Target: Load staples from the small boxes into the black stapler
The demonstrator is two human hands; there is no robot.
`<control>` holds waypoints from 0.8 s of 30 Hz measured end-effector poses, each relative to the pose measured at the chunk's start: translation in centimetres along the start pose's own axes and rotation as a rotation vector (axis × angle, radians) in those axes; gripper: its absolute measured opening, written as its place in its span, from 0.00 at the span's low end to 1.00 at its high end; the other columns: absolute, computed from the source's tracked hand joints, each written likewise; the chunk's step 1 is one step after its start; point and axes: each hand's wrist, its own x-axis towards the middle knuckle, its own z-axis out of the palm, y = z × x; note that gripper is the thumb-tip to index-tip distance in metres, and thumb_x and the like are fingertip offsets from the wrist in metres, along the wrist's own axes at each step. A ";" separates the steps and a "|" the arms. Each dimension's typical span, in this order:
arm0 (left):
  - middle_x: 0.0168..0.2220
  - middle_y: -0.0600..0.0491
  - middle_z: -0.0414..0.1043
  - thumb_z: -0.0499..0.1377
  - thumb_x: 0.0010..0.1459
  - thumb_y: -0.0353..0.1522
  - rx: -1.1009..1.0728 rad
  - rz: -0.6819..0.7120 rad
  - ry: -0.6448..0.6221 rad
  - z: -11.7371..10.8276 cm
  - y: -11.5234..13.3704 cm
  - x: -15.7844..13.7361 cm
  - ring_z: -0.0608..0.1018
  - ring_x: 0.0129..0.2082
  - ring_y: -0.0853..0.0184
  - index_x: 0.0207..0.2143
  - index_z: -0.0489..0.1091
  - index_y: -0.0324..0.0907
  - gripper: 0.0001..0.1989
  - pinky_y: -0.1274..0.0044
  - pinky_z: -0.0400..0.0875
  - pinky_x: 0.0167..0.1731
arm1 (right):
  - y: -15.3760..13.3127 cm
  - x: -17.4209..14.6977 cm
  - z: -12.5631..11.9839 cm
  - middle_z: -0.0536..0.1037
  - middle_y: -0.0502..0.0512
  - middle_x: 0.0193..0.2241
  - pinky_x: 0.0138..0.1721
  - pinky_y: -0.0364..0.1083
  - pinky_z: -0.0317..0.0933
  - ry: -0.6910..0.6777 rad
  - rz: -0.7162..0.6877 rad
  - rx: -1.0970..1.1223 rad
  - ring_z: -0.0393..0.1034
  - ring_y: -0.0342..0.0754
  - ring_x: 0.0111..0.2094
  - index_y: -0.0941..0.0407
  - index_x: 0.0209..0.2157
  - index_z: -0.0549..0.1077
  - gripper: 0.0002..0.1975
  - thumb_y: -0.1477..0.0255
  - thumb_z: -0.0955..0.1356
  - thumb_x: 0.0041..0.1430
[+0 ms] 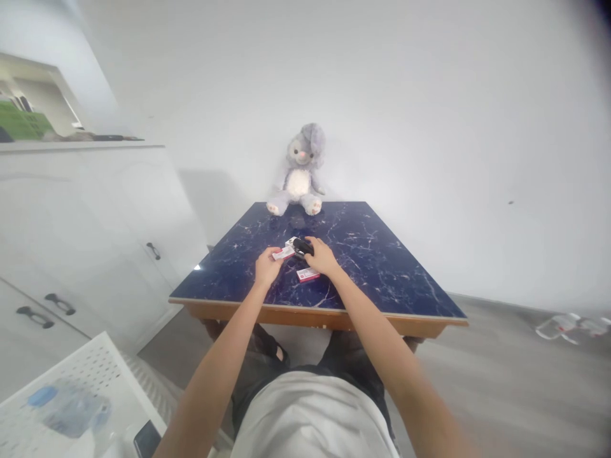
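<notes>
A small white box and a black object are held close together over a blue marbled tabletop.
The small flat white-and-red box (284,253) is pinched by its near end in the left hand (268,267), while the small dark black object (302,247) is grasped between the thumb and fingers of the right hand (323,257); its kind cannot be told. Both are held above the middle of the dark blue, white-veined tabletop (382,267). A second white-and-red box (308,274) is laid flat just below the right hand. At the far edge, a grey plush toy with a white belly (300,172) is seated against the white wall (405,114).
</notes>
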 end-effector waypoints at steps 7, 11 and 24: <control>0.40 0.52 0.80 0.62 0.48 0.23 -0.071 -0.040 0.022 0.0 0.0 -0.2 0.81 0.35 0.66 0.40 0.76 0.43 0.15 0.76 0.75 0.39 | 0.3 0.0 -0.2 0.77 0.55 0.47 0.54 0.47 0.62 0.022 -0.018 0.004 0.71 0.50 0.48 0.54 0.51 0.73 0.26 0.83 0.64 0.50; 0.36 0.51 0.81 0.61 0.50 0.25 -0.120 -0.062 0.033 0.1 0.3 -0.2 0.81 0.30 0.67 0.41 0.76 0.42 0.15 0.77 0.76 0.33 | 0.3 -0.1 -0.3 0.74 0.57 0.46 0.51 0.49 0.65 0.087 0.013 -0.010 0.72 0.52 0.46 0.54 0.48 0.74 0.20 0.78 0.67 0.51; 0.50 0.48 0.77 0.59 0.50 0.27 -0.283 -0.045 0.349 -0.9 1.8 -0.6 0.81 0.36 0.66 0.37 0.75 0.42 0.11 0.76 0.74 0.39 | 1.0 1.2 -1.6 0.65 0.60 0.62 0.60 0.61 0.53 -0.072 -0.352 -0.044 0.58 0.61 0.61 0.52 0.55 0.72 0.33 0.80 0.67 0.44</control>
